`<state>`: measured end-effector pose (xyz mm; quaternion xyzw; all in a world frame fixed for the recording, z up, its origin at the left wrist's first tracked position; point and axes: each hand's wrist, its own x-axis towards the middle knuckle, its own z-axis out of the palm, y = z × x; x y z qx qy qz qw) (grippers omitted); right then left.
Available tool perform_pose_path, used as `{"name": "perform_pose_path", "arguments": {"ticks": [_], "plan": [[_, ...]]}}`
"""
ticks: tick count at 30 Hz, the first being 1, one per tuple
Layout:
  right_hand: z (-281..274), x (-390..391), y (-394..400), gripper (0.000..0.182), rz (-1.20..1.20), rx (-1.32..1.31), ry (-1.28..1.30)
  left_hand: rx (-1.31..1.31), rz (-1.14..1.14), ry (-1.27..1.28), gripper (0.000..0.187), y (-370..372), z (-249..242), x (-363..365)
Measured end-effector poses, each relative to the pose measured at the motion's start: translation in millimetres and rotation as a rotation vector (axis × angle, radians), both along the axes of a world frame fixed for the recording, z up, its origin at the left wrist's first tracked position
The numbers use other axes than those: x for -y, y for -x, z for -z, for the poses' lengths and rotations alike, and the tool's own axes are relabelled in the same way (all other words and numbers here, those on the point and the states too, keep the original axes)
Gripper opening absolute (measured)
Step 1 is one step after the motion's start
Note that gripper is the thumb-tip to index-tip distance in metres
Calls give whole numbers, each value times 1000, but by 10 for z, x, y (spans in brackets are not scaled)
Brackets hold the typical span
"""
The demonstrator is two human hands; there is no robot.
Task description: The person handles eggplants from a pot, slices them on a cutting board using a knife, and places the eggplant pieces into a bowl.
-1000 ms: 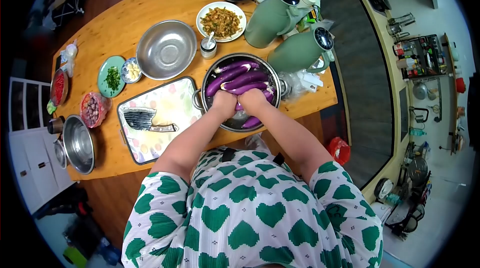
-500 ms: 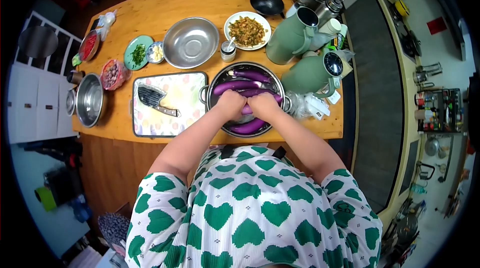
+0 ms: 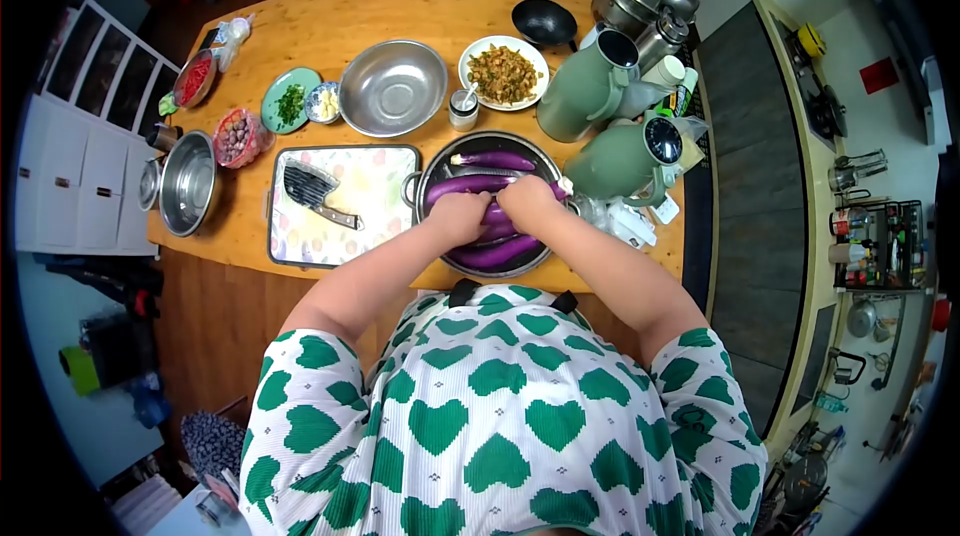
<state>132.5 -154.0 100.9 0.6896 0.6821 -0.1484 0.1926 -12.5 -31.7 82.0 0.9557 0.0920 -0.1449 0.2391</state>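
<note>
Several purple eggplants lie in a metal pot at the table's near edge. My left hand is closed round an eggplant in the middle of the pot. Beside it, on the right, my right hand is closed on an eggplant too, and a pale stem end shows just past its knuckles. The fingertips of both hands are partly hidden. Left of the pot, a cleaver rests on a patterned cutting board.
Behind the pot are an empty steel bowl, a plate of chopped food and a small jar. Green jugs stand close on the right. Farther left are a green plate and another steel bowl.
The view has shifted slightly. My right hand has moved up and to the right relative to my left hand, and an eggplant's stem end now shows at the pot's right rim.
</note>
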Motion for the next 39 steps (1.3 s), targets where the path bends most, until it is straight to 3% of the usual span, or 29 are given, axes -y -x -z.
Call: {"name": "perform_pose_path", "arguments": {"ticks": [4, 5, 7, 8, 9, 11, 14, 18, 21, 25, 26, 33, 37, 39], "plan": [[-170, -210, -47, 23, 298, -336, 243, 274, -70, -155, 36, 212, 150, -33], [-141, -257, -104, 15, 610, -629, 399, 320, -122, -154, 37, 239, 191, -66], [-118, -320, -228, 12, 746, -1178, 523, 417, -235, -157, 39, 269, 108, -151], [-100, -253, -249, 18, 922, -1377, 489, 477, -292, -122, 44, 316, 75, -162], [-131, -249, -272, 38, 970, -1533, 556, 486, -333, -124, 46, 345, 44, -171], [-171, -155, -283, 50, 993, -1626, 471, 499, -413, -122, 49, 393, 25, -148], [-25, -52, -192, 58, 938, -1497, 298, 422, -373, 26, 51, 430, 176, -255], [374, 81, -93, 58, 714, -920, -2, 239, -319, 216, 59, 389, 312, -304], [616, 143, 31, 62, 524, -532, -214, 138, -308, 93, 64, 298, 453, -211], [875, 211, 249, 53, 473, -309, -318, -69, -252, 19, 63, 182, 643, -81], [958, 260, 280, 56, 410, -241, -422, -11, -229, 16, 59, 178, 740, -55], [881, 107, 209, 58, 399, -248, -343, 128, -285, -94, 43, -83, 859, 20], [872, 35, 48, 55, 426, -294, -274, 338, -150, -210, 42, -97, 954, 31], [862, 24, -64, 52, 357, -328, -309, 227, -121, -123, 46, -75, 878, -36]]}}
